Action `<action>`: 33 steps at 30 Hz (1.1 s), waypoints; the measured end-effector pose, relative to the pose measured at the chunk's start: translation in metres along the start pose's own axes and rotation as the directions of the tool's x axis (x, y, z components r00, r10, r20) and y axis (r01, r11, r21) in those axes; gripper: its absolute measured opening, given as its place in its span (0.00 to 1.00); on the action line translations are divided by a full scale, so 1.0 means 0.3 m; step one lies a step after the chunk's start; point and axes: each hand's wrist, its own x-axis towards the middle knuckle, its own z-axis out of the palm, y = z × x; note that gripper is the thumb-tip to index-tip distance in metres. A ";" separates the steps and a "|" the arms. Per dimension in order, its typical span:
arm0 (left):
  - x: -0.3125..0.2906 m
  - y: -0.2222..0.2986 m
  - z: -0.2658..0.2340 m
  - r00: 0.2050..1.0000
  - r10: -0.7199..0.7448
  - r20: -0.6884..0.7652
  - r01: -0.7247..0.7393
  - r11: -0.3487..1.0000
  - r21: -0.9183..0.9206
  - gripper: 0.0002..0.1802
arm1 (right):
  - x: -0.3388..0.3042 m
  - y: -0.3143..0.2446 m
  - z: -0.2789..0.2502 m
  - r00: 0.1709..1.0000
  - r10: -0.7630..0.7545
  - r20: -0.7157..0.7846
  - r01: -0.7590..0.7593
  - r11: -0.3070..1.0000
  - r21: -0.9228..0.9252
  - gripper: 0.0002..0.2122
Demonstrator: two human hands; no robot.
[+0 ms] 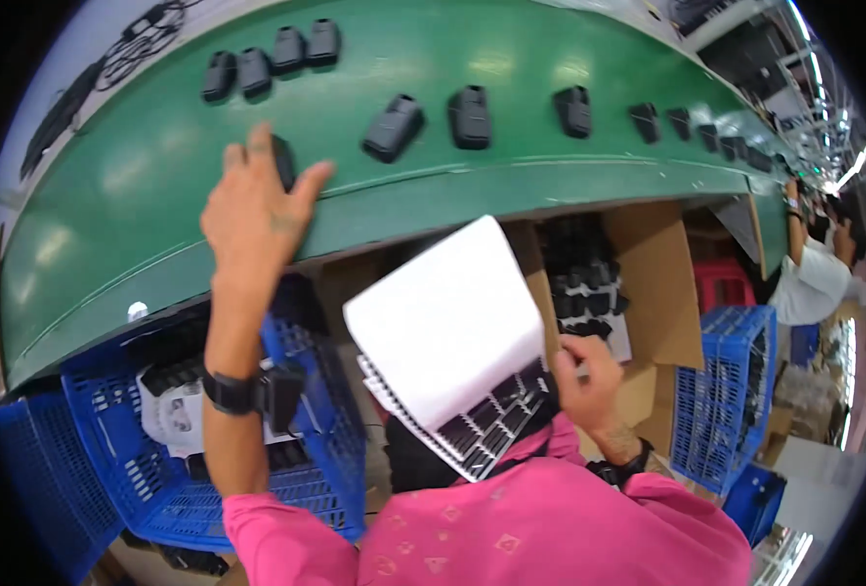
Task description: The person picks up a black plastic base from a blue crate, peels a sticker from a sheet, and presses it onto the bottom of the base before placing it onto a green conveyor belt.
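Note:
My left hand [257,210] reaches over the green work surface with its fingers and thumb spread. A small black device [283,163] stands beside its index finger, between finger and thumb and partly hidden by the hand. My right hand [589,379] is closed, fingers curled, by the right end of a white divider insert [491,441]. What it holds, if anything, is hidden. Black pieces fill the insert's slots, and a white sheet [447,317] stands folded up over them. The insert rests at my lap, in front of my pink top.
Several black devices [471,117] line the green conveyor or bench [511,68]. A blue crate [149,498] sits below left; another blue crate [721,400] is at right. An open cardboard box [662,293] holds black parts. A co-worker's sleeve [812,291] shows at far right.

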 end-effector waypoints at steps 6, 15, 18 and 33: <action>-0.101 0.095 -0.063 0.988 -0.067 0.137 0.150 0.594 -0.790 0.28 | -0.080 0.004 0.026 0.982 -0.172 0.082 0.174 0.984 -0.024 0.18; -0.521 0.404 0.057 0.754 0.454 0.474 0.625 -0.275 -0.730 0.35 | -0.073 -0.063 0.069 0.979 -0.078 0.187 0.056 0.991 0.121 0.16; -0.521 0.398 0.067 0.761 0.416 0.498 0.642 -0.373 -0.670 0.39 | -0.074 -0.058 0.080 0.981 0.030 0.192 -0.071 0.974 0.214 0.13; -0.510 0.392 0.106 0.792 0.392 0.468 0.610 -0.522 -0.596 0.27 | -0.034 -0.037 0.042 0.985 0.019 0.174 -0.062 0.967 0.247 0.07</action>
